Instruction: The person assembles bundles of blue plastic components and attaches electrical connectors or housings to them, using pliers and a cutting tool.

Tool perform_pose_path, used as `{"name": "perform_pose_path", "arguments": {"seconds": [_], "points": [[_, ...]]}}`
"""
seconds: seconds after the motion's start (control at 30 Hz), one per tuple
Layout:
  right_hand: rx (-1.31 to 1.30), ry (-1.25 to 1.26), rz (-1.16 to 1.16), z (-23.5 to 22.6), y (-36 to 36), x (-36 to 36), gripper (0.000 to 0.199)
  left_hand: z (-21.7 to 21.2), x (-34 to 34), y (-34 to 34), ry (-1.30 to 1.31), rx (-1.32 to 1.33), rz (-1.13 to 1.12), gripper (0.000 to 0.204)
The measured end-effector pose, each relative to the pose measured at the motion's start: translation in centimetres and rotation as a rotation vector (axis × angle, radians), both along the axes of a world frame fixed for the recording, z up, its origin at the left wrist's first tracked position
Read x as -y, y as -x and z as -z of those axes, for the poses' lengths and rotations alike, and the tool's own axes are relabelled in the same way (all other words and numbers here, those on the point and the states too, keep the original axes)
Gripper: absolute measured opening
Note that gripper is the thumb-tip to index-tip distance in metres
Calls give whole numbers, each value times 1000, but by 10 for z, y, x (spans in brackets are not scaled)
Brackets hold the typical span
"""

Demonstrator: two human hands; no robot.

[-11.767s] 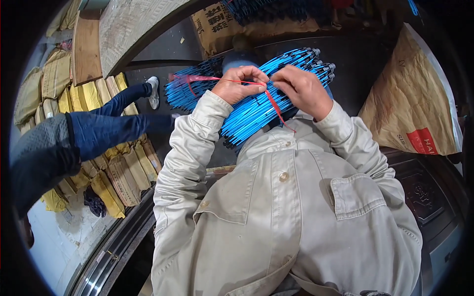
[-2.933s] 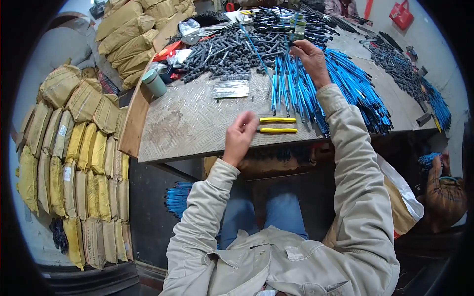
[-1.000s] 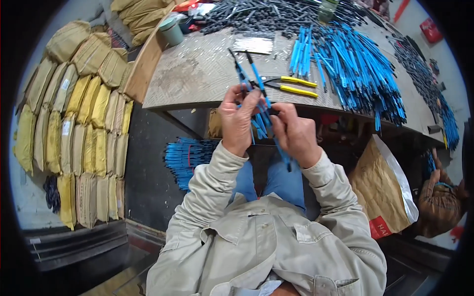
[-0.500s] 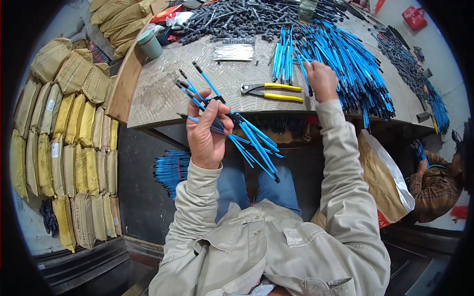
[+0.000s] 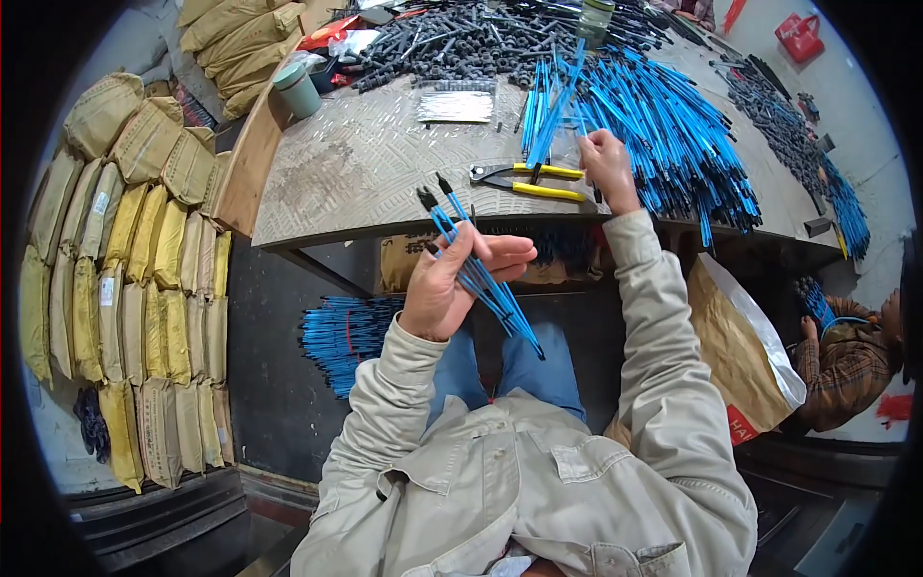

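My left hand (image 5: 452, 284) is in front of the table edge, above my knees. Its thumb presses several thin blue rods with black ends (image 5: 508, 310) against the hand, while the fingers stretch to the right. My right hand (image 5: 610, 173) is over the table's front part, left of a large pile of blue rods (image 5: 663, 125). Its fingers are drawn together; what they hold, if anything, cannot be made out. Left of that hand, blurred blue rods (image 5: 560, 108) slant across a smaller row. Yellow-handled pliers (image 5: 538, 183) lie between the hands.
Black parts are heaped at the table's back (image 5: 461, 43). A clear packet of thin pale strips (image 5: 456, 103) and a green cup (image 5: 296, 91) stand nearer. Banded blue rods (image 5: 341, 337) sit below left. A paper sack (image 5: 740, 346) and another person (image 5: 851, 365) are at right.
My left hand has moved right and down, and its rods are bunched closer together. My right hand has shifted slightly left, off the large pile. Blurred rods now slant over the smaller row.
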State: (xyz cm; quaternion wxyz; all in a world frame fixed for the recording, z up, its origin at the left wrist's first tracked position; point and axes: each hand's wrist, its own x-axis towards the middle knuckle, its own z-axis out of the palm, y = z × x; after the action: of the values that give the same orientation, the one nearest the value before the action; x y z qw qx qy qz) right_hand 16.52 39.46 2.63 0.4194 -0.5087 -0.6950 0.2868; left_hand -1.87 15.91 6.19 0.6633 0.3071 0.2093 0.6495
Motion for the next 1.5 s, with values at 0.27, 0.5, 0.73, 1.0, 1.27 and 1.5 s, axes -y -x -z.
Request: {"name": "perform_pose_path", "arguments": {"seconds": [0.27,0.5,0.73,1.0,1.27,1.5], "points": [[189,33,-123,-43,8,-51,29,3,3,-6,109,-141,1,34],[448,-42,-161,-44,14,-72,32,7,0,-8,149,-120,-15,35],[448,-293,109,-13,20,-73,31,9,-9,-6,168,-148,-32,37],[618,-558,255,-83,41,-105,26,8,-7,-5,167,-173,-52,38],[377,-719,271,-113,8,-51,21,13,-9,15,172,-119,-101,38],[16,-694,-104,-34,-31,118,5,-4,-27,41,161,-38,-310,44]]}}
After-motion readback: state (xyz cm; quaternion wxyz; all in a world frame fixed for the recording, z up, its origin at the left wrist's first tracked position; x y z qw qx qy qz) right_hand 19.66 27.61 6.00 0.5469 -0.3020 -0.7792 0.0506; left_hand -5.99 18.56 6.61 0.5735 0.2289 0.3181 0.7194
